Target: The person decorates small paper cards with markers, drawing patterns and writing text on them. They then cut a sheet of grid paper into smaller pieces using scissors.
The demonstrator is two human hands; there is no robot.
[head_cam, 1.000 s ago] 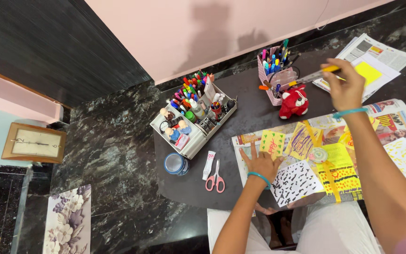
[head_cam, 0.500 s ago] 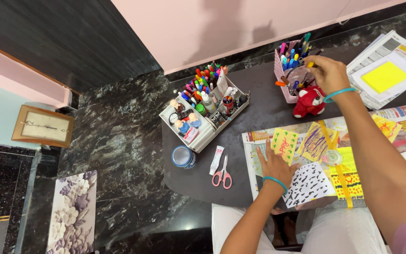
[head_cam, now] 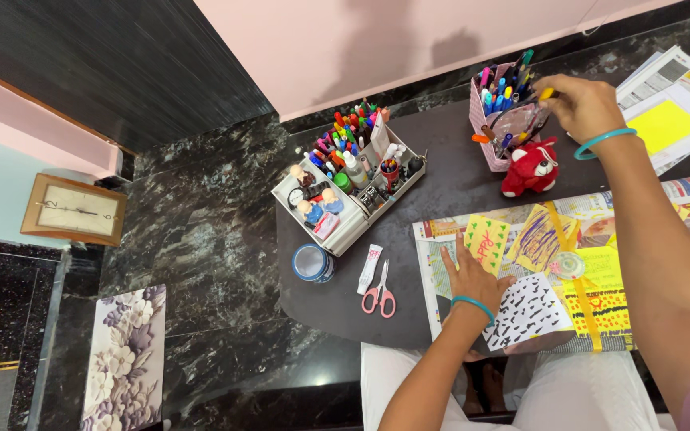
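Reaching farther than a second ago, my right hand (head_cam: 580,104) is pinching a light, stiff yellow marker (head_cam: 547,93) by its cap above the pink pen holder (head_cam: 485,120), far right; my left hand (head_cam: 473,275) is lying open, flat on the cards (head_cam: 521,279).

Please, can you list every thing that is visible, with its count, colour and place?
pen holder: one, pink, table back
yellow marker: one, at the holder
soft toy: one, red, before the holder
organiser tray: one, white, table left
scissors: one, pink handles, front left
round tin: one, blue, table edge
decorated papers: several, yellow and white, front
clock: one, wooden frame, floor
left hand: flat on the papers
right hand: holding the yellow marker
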